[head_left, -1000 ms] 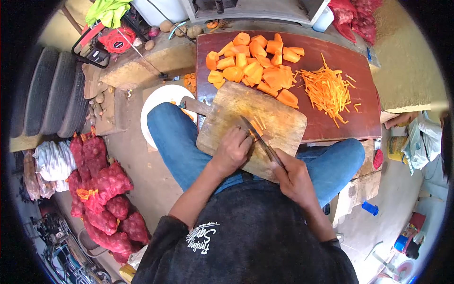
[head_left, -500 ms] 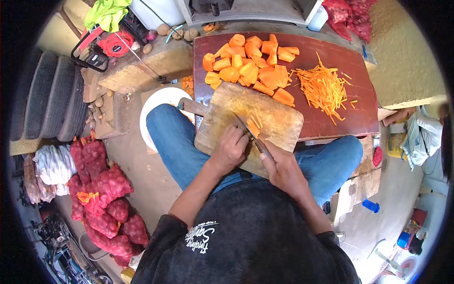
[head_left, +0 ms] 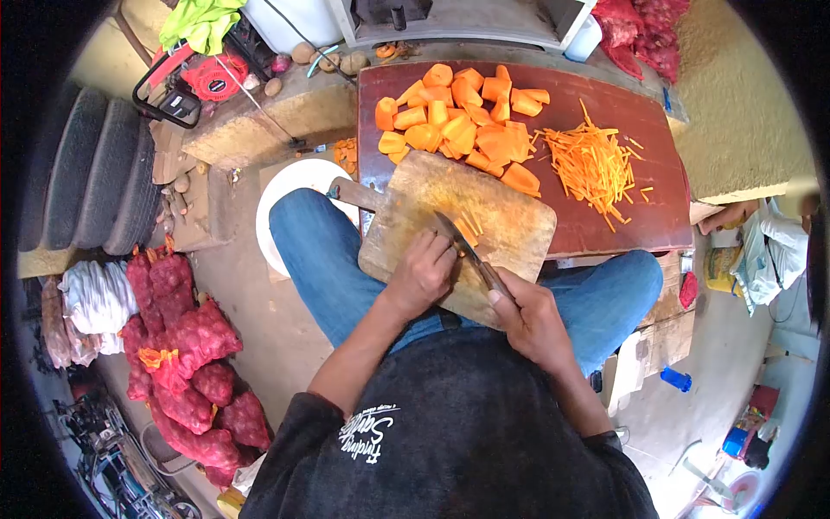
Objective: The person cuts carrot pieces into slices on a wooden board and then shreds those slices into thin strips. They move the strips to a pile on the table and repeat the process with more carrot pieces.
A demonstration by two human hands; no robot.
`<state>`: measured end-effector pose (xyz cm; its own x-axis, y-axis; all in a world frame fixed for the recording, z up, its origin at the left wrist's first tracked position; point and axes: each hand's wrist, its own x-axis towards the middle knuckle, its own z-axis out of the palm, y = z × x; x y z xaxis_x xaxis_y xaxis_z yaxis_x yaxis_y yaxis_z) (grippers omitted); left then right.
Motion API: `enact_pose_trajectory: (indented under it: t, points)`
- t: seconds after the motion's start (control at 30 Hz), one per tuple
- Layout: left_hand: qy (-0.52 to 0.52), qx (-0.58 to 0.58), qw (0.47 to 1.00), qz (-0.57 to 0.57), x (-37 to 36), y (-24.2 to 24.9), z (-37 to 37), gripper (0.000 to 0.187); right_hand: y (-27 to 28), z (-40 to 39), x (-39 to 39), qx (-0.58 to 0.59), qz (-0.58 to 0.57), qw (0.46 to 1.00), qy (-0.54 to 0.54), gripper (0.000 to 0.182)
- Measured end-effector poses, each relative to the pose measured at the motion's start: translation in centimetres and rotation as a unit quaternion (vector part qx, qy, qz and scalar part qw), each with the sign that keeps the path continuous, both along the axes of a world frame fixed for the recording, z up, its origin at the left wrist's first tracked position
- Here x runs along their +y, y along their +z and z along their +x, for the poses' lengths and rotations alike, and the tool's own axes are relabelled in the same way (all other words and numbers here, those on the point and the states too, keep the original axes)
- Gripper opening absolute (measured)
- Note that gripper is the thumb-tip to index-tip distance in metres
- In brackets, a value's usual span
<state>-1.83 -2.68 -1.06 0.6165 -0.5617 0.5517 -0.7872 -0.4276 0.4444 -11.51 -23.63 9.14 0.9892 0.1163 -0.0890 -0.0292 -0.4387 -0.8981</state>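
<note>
A wooden cutting board (head_left: 514, 225) with a handle at its left end lies across my lap and the edge of the red table. My right hand (head_left: 529, 313) is wrapped round the handle of a knife (head_left: 456, 233), whose blade slants up and left across the board. Close to the blade's left side, my left hand (head_left: 422, 272) rests on the board with curled fingers; what they hold is mostly hidden, with a bit of orange showing by the fingertips. A few cut carrot sticks (head_left: 469, 227) lie just right of the blade.
On the red table (head_left: 640, 95) sit a heap of orange carrot chunks (head_left: 458, 130) and a pile of thin carrot strips (head_left: 592, 169). A white basin (head_left: 294, 177) stands left of my knee. Red net sacks (head_left: 194, 381) and tyres (head_left: 78, 173) are farther left.
My right hand has shifted slightly right and toward me, and the knife blade has changed its tilt. My left hand stays in nearly the same place.
</note>
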Motion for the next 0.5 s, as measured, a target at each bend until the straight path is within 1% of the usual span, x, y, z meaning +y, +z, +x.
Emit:
enact_pose_trajectory:
  t: [0.1,0.2,0.3,0.4,0.43,0.5]
  points:
    - [-0.002,-0.006,1.000,-0.007,-0.1,-0.1,0.2,0.023,0.1,-0.1,0.1,0.044,0.007,0.999,-0.006,0.036]
    - [-0.004,-0.010,1.000,0.001,0.1,0.0,0.2,0.024,-0.5,0.0,0.2,0.012,0.007,1.000,-0.001,0.036]
    - [-0.002,0.007,1.000,0.002,0.1,-0.2,-0.1,0.023,-1.1,1.2,0.9,0.030,-0.009,1.000,-0.005,0.038]
    - [0.009,0.017,1.000,-0.003,0.0,-0.5,-0.2,0.023,-2.1,2.2,0.7,-0.015,-0.021,1.000,0.007,0.039]
    - [0.013,0.017,1.000,-0.004,0.0,-0.5,0.0,0.022,-2.0,2.3,0.6,-0.013,-0.004,1.000,-0.014,0.040]
    - [0.022,0.015,0.998,-0.051,-0.2,-0.9,0.3,0.020,-1.7,2.2,0.3,0.000,0.031,0.998,-0.054,0.040]
